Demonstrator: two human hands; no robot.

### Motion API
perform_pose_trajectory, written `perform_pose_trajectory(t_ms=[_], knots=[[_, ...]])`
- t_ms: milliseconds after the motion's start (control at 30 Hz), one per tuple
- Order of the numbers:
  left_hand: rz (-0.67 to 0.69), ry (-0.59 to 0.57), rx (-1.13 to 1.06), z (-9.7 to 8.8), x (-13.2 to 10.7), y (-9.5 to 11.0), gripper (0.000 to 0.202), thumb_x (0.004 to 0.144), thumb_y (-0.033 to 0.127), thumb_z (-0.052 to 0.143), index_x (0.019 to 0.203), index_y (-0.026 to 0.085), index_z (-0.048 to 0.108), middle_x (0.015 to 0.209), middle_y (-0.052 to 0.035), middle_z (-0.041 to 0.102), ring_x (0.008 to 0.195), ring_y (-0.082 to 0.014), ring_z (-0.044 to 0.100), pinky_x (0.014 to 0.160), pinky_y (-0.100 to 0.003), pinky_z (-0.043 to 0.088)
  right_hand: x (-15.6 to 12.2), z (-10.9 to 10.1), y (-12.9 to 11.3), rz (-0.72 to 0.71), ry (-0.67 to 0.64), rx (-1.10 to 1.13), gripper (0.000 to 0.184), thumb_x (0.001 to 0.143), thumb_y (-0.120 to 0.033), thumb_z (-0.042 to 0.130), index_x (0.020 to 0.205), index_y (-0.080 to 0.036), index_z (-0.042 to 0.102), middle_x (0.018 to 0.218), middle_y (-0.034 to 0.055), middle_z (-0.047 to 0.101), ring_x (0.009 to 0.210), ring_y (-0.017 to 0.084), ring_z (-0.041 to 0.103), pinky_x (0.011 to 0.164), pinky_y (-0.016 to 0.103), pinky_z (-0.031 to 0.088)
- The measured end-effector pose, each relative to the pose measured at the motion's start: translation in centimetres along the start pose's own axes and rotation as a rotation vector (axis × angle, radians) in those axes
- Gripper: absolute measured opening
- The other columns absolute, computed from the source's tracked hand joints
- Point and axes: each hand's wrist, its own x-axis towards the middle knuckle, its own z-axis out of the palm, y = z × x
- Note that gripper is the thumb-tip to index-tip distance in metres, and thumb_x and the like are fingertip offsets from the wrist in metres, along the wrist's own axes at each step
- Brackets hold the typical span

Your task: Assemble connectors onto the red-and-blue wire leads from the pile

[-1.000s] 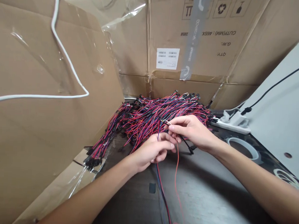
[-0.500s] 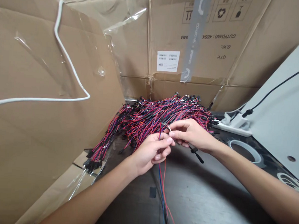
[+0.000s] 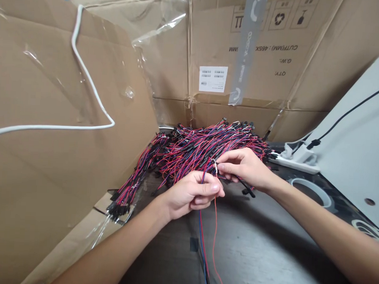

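Red, blue and orange wires (image 3: 201,230) hang down from my left hand (image 3: 196,191), which is closed around them with thumb and fingertips pinched. A thin white wire end (image 3: 215,165) loops up just above that thumb. To its right, my right hand (image 3: 246,167) is closed on a black connector end of the same wire harness, mostly hidden by the fingers. Black sleeved pieces (image 3: 247,188) stick out below the right palm. Behind both hands lies a large heap of red, blue and black wire harnesses (image 3: 189,148).
A smaller bundle of harnesses (image 3: 134,181) lies at the left on plastic. Cardboard (image 3: 69,78) stands at the left and back. On the right are a power strip (image 3: 301,163), a tape roll (image 3: 313,191) and a white panel (image 3: 359,145). A white cable (image 3: 91,83) crosses the left cardboard.
My hands have drawn slightly apart, the left a little lower. More of the white wire end shows between them. The orange wire now hangs farther to the right of the others.
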Motion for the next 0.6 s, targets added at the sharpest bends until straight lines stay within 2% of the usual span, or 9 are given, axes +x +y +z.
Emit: perform_pose_trajectory(t_ms=[133, 300, 500, 600], knots=[[0.008, 0.083, 0.030, 0.0, 0.4, -0.2, 0.017, 0.067, 0.023, 0.076, 0.069, 0.010, 0.065, 0.060, 0.0002, 0.056, 0.035, 0.0016, 0.029, 0.032, -0.014, 0.015, 0.0, 0.2, -0.2, -0.017, 0.038, -0.081, 0.017, 0.074, -0.028, 0.064, 0.074, -0.011, 0.067, 0.049, -0.0033, 0.054, 0.037, 0.005, 0.045, 0.036, 0.017, 0.036], [0.049, 0.267, 0.084, 0.0, 1.1, -0.7, 0.023, 0.064, 0.023, 0.077, 0.070, 0.012, 0.058, 0.057, 0.0023, 0.056, 0.035, -0.0004, 0.035, 0.031, -0.012, 0.021, -0.3, 0.7, -0.3, 0.004, -0.069, -0.038, 0.016, 0.075, -0.025, 0.061, 0.070, -0.011, 0.065, 0.054, -0.0014, 0.058, 0.039, 0.006, 0.050, 0.038, 0.017, 0.038], [0.068, 0.306, 0.108, -0.1, 1.2, -1.0, 0.021, 0.071, 0.027, 0.070, 0.069, 0.013, 0.056, 0.056, 0.0022, 0.053, 0.039, -0.0034, 0.041, 0.031, -0.013, 0.027, 0.0, 1.3, 0.6, 0.051, -0.073, 0.100, 0.016, 0.071, -0.028, 0.066, 0.076, -0.013, 0.061, 0.058, -0.0018, 0.061, 0.046, 0.009, 0.055, 0.044, 0.021, 0.046], [0.121, 0.346, 0.051, 0.2, 1.3, -0.9, 0.018, 0.076, 0.025, 0.062, 0.067, 0.013, 0.053, 0.054, 0.0021, 0.052, 0.039, -0.0052, 0.043, 0.033, -0.014, 0.030, 0.2, 1.1, 0.5, 0.028, -0.046, 0.011, 0.012, 0.071, -0.024, 0.063, 0.076, -0.013, 0.061, 0.063, -0.0008, 0.062, 0.052, 0.009, 0.056, 0.050, 0.022, 0.047]])
